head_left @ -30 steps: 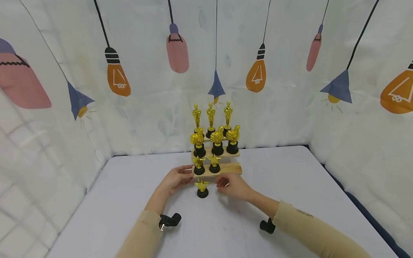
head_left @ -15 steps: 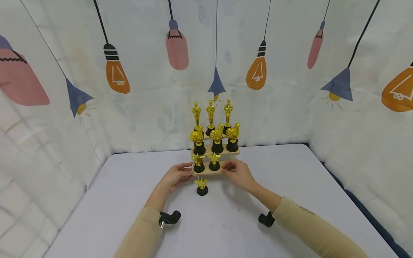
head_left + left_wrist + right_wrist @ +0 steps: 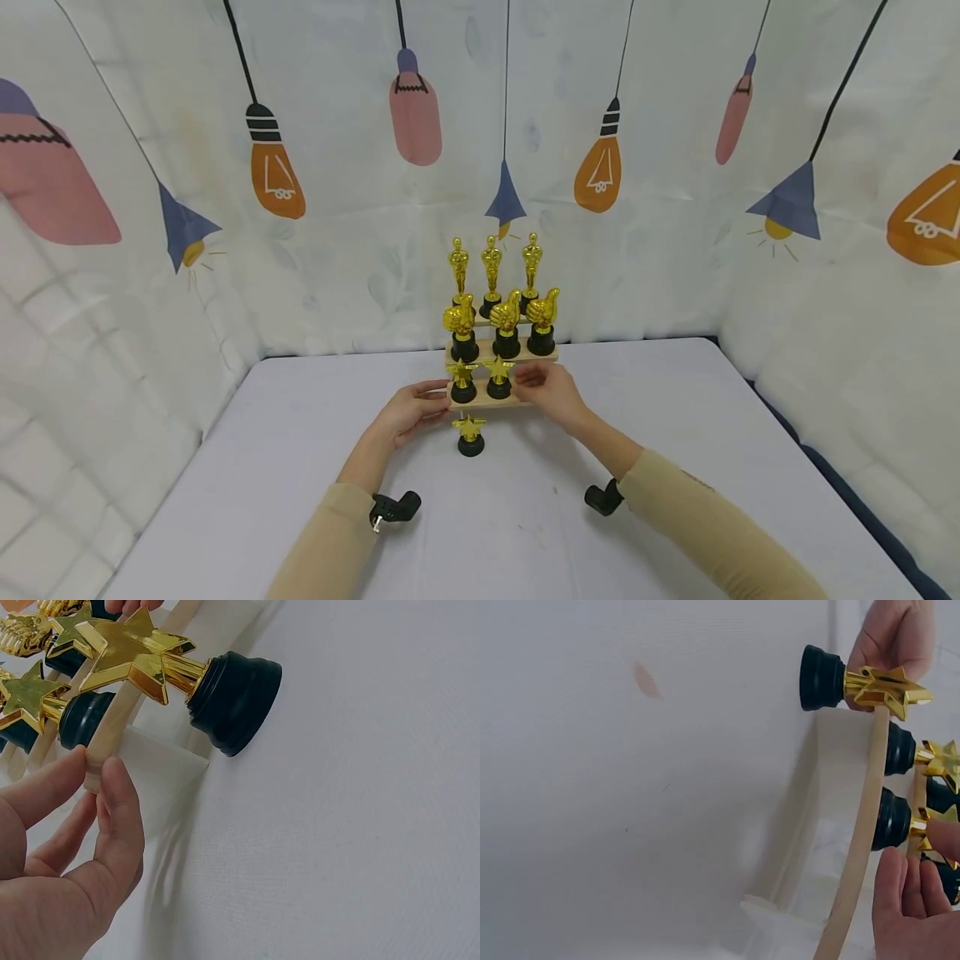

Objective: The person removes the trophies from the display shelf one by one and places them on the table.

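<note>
A tiered display stand with light wooden shelves (image 3: 525,356) bears several gold trophies. My left hand (image 3: 412,414) pinches the left end of its lowest shelf (image 3: 112,731) between thumb and fingers. Two star trophies (image 3: 462,387) (image 3: 498,383) stand on that shelf. My right hand (image 3: 551,390) is at the right-hand one; in the right wrist view its thumb overlaps the star and its nearly straight fingertips (image 3: 889,862) lie by the black base (image 3: 892,819). A third star trophy (image 3: 236,701) stands upright on the table in front of the stand.
Thumbs-up trophies (image 3: 506,321) fill the middle shelf, and figure trophies (image 3: 491,271) stand on the top one. The white-covered table (image 3: 315,467) lies before a cloth backdrop (image 3: 337,275) printed with lamps.
My right hand has moved up from in front of the lowest shelf to beside the right-hand star trophy on it. My left hand stays on the shelf's end.
</note>
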Demonstrator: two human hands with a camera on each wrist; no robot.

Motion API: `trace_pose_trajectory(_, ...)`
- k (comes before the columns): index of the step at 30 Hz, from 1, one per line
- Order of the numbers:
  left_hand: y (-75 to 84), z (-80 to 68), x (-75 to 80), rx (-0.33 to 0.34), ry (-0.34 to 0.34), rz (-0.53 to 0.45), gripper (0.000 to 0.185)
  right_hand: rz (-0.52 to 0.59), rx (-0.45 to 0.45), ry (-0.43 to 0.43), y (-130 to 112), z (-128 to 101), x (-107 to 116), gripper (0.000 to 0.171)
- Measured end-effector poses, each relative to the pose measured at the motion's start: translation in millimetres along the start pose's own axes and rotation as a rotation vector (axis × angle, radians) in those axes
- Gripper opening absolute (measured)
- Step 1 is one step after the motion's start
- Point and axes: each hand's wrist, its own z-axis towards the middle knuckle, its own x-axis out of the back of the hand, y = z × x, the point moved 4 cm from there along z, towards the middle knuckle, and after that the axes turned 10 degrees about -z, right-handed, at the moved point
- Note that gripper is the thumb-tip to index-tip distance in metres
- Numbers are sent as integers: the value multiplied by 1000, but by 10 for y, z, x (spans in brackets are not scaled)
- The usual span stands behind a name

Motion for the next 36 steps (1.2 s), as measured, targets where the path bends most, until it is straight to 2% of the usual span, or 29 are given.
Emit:
trace_pose_trajectory(8,-4,-3,-5,3,5,-5,52,-27,-41,-13,20,80,-115,30)
trace_pose_trajectory(24,-11,5,6,-4,-2,-10,51,-206,-41,41,-1,128,-238,40)
trace_pose_trajectory(36,-6,-6,-2,-9,0,-4,50,-219,-50,42,-43,111,-231,30)
